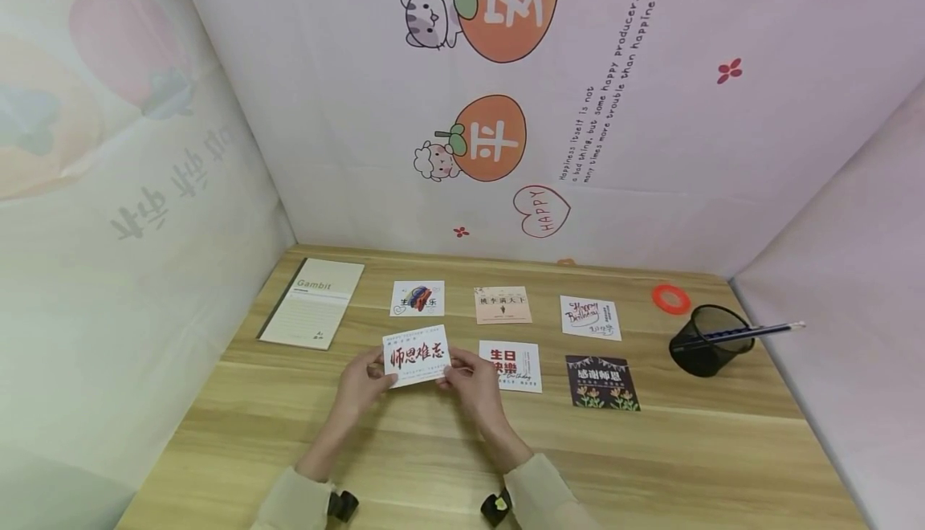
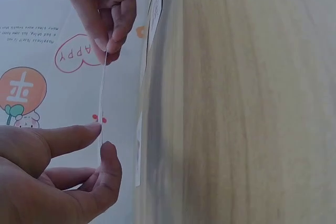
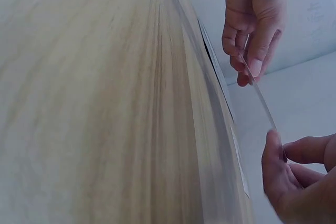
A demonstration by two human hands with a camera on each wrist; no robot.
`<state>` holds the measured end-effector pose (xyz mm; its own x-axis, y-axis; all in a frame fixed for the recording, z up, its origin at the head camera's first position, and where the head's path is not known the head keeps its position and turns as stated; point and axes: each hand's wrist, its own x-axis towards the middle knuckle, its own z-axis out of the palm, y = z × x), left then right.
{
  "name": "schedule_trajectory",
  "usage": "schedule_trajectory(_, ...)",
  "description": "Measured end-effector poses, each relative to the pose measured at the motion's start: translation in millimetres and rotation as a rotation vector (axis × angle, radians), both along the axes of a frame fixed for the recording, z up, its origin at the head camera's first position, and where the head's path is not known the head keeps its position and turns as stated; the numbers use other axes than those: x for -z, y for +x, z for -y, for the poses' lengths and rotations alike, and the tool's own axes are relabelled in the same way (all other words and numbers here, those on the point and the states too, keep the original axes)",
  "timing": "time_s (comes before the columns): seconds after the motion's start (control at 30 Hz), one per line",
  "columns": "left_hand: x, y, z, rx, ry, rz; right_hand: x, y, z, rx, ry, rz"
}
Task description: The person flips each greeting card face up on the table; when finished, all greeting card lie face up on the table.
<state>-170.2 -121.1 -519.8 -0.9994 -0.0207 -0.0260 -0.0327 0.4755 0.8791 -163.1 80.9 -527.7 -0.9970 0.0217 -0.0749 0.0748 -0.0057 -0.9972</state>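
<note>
A white card with red Chinese lettering [image 1: 416, 356] is held up off the table between both hands. My left hand [image 1: 361, 380] pinches its left edge between thumb and fingers, and my right hand [image 1: 473, 385] pinches the right edge. In the left wrist view the card [image 2: 102, 95] appears edge-on, thin and nearly straight, clear of the wood. The right wrist view also shows the card [image 3: 264, 103] edge-on, gripped at both ends. Right behind my right hand lies a white card with red print [image 1: 516, 367], partly covered by the fingers.
Along the back lie a Gambit notebook [image 1: 313, 305], a birthday card with a colourful picture [image 1: 417, 299], a peach card [image 1: 503, 305] and a Happy Birthday card [image 1: 590, 318]. To the right are a dark flowered card [image 1: 603, 383], a red ring [image 1: 671, 299] and a black mesh pen cup [image 1: 697, 365] holding pencils.
</note>
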Motion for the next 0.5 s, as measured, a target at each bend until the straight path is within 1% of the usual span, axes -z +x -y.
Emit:
schedule_trajectory(0.13, 0.5, -2.7, 2.4, 0.039, 0.003, 0.005, 1.6, -1.1, -0.7, 0.047, 0.182, -0.011)
schedule_trajectory(0.2, 2.0, -4.5, 4.0, 0.072, 0.001, 0.010, 2.9, -1.7, -1.5, 0.055, 0.243, -0.016)
schedule_trajectory(0.37, 6.0, -10.8, 6.9, 0.112, 0.011, 0.041, 5.6, -3.9, -3.7, 0.020, 0.303, -0.032)
schedule_trajectory(0.43, 6.7, -12.8, 7.3, 0.104, 0.020, 0.051, 5.5, -5.0, -4.2, 0.005, 0.328, -0.050)
schedule_trajectory(0.5, 7.5, -14.1, 7.8, 0.093, 0.009, 0.045, 5.2, -6.0, -4.4, -0.006, 0.341, -0.058)
